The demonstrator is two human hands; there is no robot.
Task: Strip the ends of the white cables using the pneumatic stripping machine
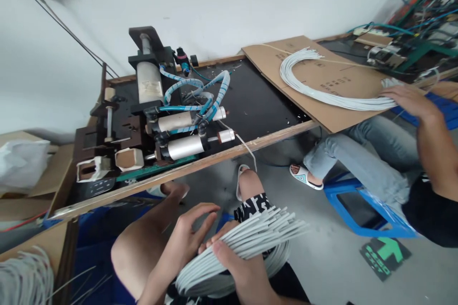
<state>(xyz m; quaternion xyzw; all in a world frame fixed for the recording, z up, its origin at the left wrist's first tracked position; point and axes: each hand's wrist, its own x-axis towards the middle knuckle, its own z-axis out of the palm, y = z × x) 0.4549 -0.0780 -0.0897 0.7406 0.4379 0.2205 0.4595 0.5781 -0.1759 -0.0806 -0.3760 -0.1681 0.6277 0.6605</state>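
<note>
A thick coiled bundle of pale grey-white cables [246, 238] lies over my lap, its cut ends fanned out toward the right. My right hand [239, 262] is wrapped round the bundle, thumb on top and fingertips on the far side. Just left of the bundle, my left hand [191, 233] has its thumb and index finger apart, with nothing visible between them. Beyond my knees, a pneumatic machine [148, 81] with silver cylinders and blue-striped hoses stands on the black bench [250, 100].
At right, a seated person's hand [404, 97] holds a curved white cable bundle [322, 97] over a cardboard sheet [336, 76]. A blue stool [336, 200] is under that person. More cables [25, 276] lie at the lower left. The bench's wooden edge [186, 169] runs before my knees.
</note>
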